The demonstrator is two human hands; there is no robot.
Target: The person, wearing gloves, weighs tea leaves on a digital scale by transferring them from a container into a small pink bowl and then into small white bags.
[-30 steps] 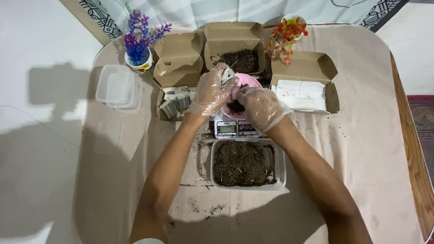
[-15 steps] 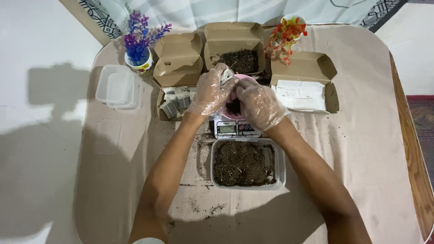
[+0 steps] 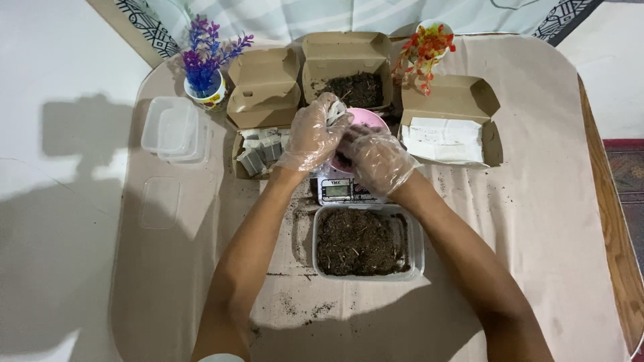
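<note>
1. A pink bowl sits on a small scale mid-bench, soil inside.
2. The gloved left hand pinches a small white sachet over the bowl's rim.
3. The gloved right hand curls over the bowl; what it grips, I cannot tell.
4. A clear tray of soil lies just below the scale.
5. Open cardboard boxes stand behind.

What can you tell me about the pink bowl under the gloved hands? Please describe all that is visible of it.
The pink bowl is round, looks like plastic, and sits upright on a small digital scale at the table's middle. Only its far rim and a bit of its near side show; dark soil lies inside. The left hand and right hand, both in clear gloves, cover most of it. An open cardboard box of soil stands just behind it.
</note>
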